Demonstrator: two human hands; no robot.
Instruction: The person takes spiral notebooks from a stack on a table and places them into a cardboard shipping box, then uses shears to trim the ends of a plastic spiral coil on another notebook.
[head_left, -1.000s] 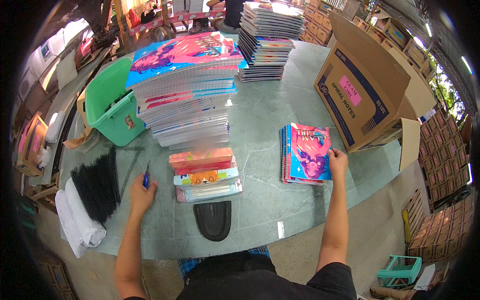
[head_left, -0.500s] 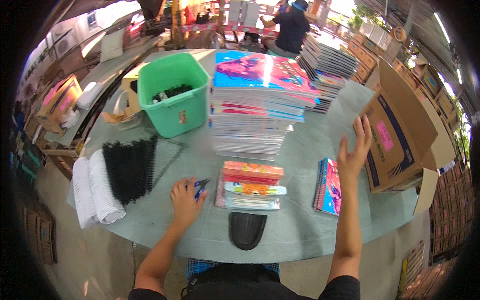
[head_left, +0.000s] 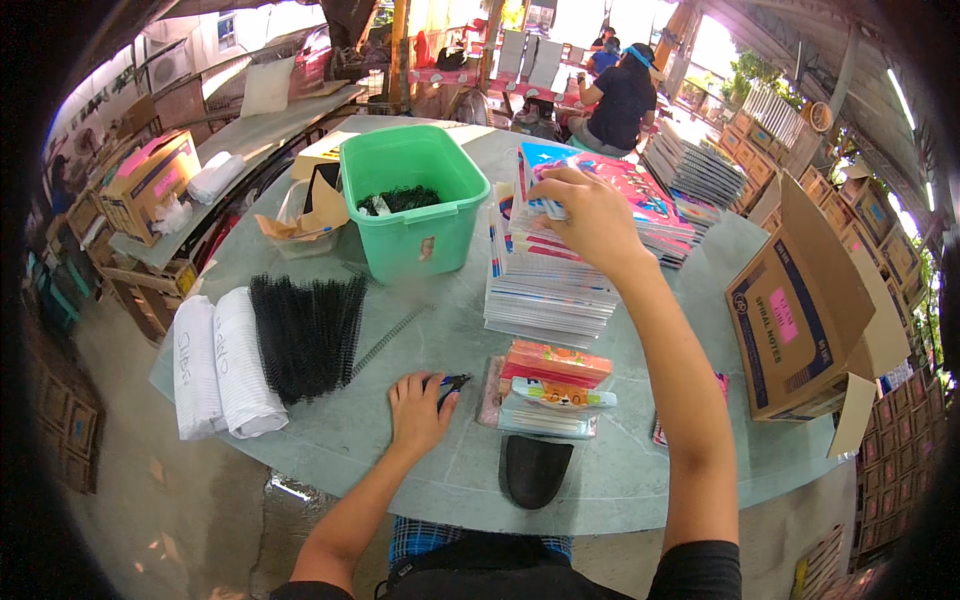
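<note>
My left hand (head_left: 419, 412) rests on the table, closed round small pliers (head_left: 455, 382) with blue handles and dark jaws. My right hand (head_left: 595, 218) reaches over the tall stack of notebooks (head_left: 550, 300), its fingers bent and gripping at the near left part of the top notebook (head_left: 640, 195), which has a pink and blue cover. How much it grips is hidden by the hand. A spiral notebook (head_left: 722, 383) lies mostly hidden under my right forearm. Between my hands sit smaller packs of notebooks (head_left: 556, 362) with orange and light blue covers, beside a dark curved pad (head_left: 537, 470).
A green bin (head_left: 415, 240) holds black spiral coils. More black coils (head_left: 308, 335) lie beside two white rolls (head_left: 218, 365) at left. An open cardboard box (head_left: 790, 320) stands at right. Another notebook stack (head_left: 695, 165) rises behind. A person (head_left: 620, 105) sits farther off.
My right hand has moved from beside the cardboard box, up and left onto the tall notebook stack. My left hand stays on the pliers. The whole view has shifted, moving things rightward.
</note>
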